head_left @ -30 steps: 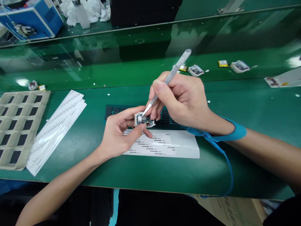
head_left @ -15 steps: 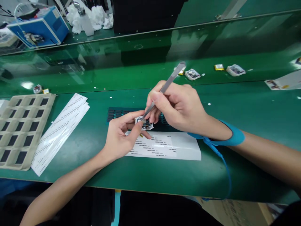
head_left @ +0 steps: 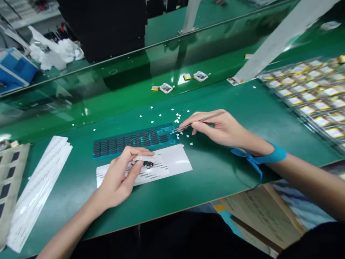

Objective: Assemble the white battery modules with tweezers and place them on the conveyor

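Between the thumb and fingers of my left hand [head_left: 122, 176] is a small white-cased circuit board [head_left: 147, 164], tilted and partly covered by the fingers. It is over a printed white adhesive sheet [head_left: 176, 158]. My right hand [head_left: 218, 126] grips metal tweezers [head_left: 185, 126], whose tips point left at the right end of a blue-green sheet [head_left: 129, 141] bearing rows of small black pieces. Small white scraps [head_left: 178, 118] lie scattered around the tips. Whether anything sits between the tips, I cannot make out. A blue strap [head_left: 272, 153] circles my right wrist.
White printed strips [head_left: 40, 190] and a beige compartment tray [head_left: 20, 172] are at left. At the back lie white-cased boards [head_left: 166, 88] with yellow batteries [head_left: 155, 88]. A tray of many batteries [head_left: 309, 95] stands right, near a white post [head_left: 280, 39].
The tweezers have left the board and moved right to the end of the blue-green sheet. My left hand has tilted the board. The view has swung to the right.
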{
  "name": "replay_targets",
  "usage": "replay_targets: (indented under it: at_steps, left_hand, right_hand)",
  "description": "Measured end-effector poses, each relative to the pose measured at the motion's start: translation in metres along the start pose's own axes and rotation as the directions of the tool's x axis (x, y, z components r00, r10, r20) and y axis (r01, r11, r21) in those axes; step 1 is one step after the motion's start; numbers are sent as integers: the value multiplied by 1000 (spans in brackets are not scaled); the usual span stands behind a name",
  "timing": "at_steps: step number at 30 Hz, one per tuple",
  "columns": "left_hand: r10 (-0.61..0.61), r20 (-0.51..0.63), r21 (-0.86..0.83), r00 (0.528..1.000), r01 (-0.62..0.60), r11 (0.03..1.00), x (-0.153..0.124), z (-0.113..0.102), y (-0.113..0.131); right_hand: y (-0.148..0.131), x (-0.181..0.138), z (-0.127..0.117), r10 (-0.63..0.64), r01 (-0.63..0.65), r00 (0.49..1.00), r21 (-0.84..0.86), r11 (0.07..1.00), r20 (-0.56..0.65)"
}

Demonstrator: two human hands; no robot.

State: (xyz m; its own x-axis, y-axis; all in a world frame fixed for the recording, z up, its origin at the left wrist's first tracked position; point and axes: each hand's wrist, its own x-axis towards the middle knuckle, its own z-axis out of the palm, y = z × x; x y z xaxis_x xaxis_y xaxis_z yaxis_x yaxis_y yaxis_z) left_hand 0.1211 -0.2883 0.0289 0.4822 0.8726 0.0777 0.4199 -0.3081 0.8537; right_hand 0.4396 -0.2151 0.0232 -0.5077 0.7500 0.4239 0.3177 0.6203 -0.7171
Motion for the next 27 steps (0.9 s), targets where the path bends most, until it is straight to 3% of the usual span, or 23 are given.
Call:
replay_targets:
  at_steps: [4,9,12,16,20,23,25,27]
  left_hand:
    - [87,87,211,992,-103,972,21,14,-1]
    - [108,82,258,991,-126,958,34,22,-14]
    - [96,110,308,989,-125,943,34,22,-14]
    - [37,142,362,989,-87,928,40,25,-12]
    - [47,108,355,993,-82,931,41,28,-8]
    - [166,128,307,978,-198,931,33,21,4]
    - [200,4,220,980,-196,956,28,10,12]
    - [45,-264,12,963,-44,999,27,-6,14]
  right_hand:
    - [22,-8,11,16,-17,1000,45,999,14]
    - [28,-6,17,-10,9,1000,29,1000,29]
    - [28,-8,19,-101,101,995,-40,994,20]
    - [25,-9,17,-266,281,959,-182,942,102]
    - [20,6,8,-386,352,922,-348,869,-31]
    - [6,24,6,-460,407,885,-355,842,-76]
    - [-11,33,11,-495,441,861,-314,841,-117]
    - [-31,34,22,-461,417,861,-220,882,-217]
